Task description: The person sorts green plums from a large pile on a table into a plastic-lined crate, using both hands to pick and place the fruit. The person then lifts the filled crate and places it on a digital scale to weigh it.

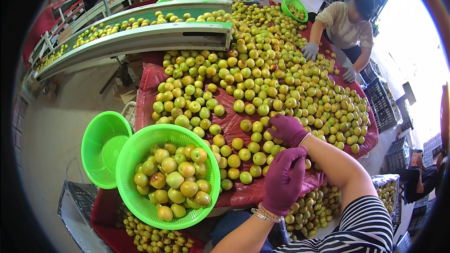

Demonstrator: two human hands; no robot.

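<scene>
My left hand (286, 179), in a purple glove with bracelets at the wrist, is raised over the near edge of the red-covered table (225, 103). Its fingers are bent and hide whatever they may hold. My right hand (287, 130), in the same kind of glove, lies just beyond it among the yellow-green round fruits (246, 84), its fingertips down at them; its grip is hidden. Left of both hands, a bright green plastic basket (168, 177) holds a heap of these fruits, some with brown or reddish patches.
An empty green basket (105, 149) stands at the left. A conveyor (140, 35) carries fruit to the table's back left. Across the table, a co-worker (346, 28) in grey gloves reaches to the fruit. Crates of fruit (313, 214) stand below the near edge.
</scene>
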